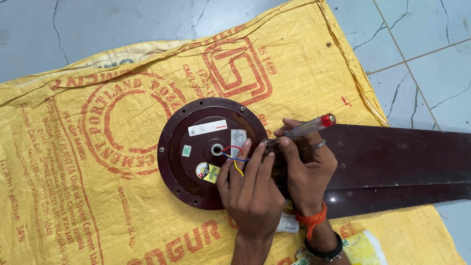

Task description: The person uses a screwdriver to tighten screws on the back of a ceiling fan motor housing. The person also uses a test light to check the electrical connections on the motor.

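Here, a dark brown ceiling fan motor (206,152) lies flat on a yellow woven sack (98,147) spread over the tiled floor (422,44). The left hand (250,189) rests flat on it, fingers extended, gripping nothing. The right hand's (306,167) grip is closed around a clear-handled screwdriver (306,127), tip at the motor's rim. Two brown fan blades (397,167) extend rightward.

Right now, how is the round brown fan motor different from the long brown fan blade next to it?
The fan motor is round, like a thick disc; the fan blade is long and flat. The motor has stickers, rim screws and red, blue and yellow wires coming from its centre hole; the blade is plain. The left hand rests on the motor, while the right hand lies over the blade's inner end. Both are glossy dark brown.
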